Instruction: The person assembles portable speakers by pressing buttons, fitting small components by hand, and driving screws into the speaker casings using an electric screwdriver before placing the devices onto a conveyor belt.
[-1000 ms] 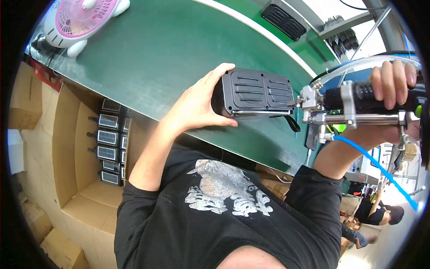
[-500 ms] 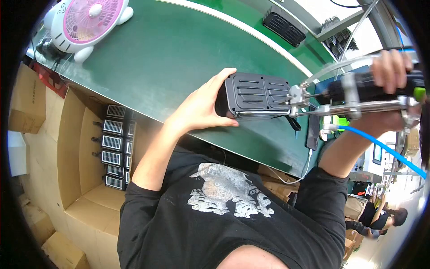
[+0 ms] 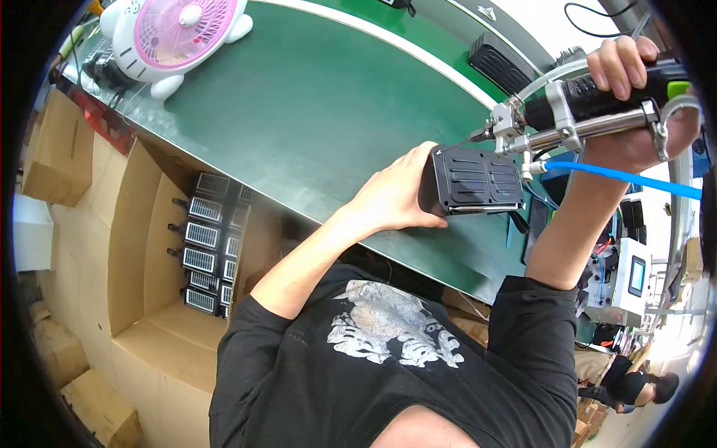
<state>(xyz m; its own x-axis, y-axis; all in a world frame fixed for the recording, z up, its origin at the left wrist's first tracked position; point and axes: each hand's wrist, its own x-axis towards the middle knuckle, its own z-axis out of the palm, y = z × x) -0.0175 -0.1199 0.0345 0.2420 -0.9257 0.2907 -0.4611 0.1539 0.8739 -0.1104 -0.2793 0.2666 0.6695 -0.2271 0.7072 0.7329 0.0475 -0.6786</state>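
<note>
My left hand (image 3: 399, 190) grips the left end of a black ribbed box (image 3: 479, 181), with the thumb on the near side and the fingers on the far side. The box is held over the green bench (image 3: 321, 112), with a short black strap at its right end. My right hand (image 3: 624, 67) is wrapped round the black handle of a power screwdriver (image 3: 564, 104) with metal clamps and a blue air hose (image 3: 620, 175). The tool's thin bit points at the far left corner of the box; whether it touches, I cannot tell.
A pink and white fan (image 3: 183, 30) stands at the bench's left end. Below it, an open carton (image 3: 138, 246) holds several black units with panels (image 3: 202, 235). Another black ribbed box (image 3: 500, 63) lies beyond the white strip. A person (image 3: 627, 381) is at far right.
The screwdriver has shifted from the box's right end to its far side, bit towards the far left corner. The view has turned a little. My left hand keeps its grip on the box.
</note>
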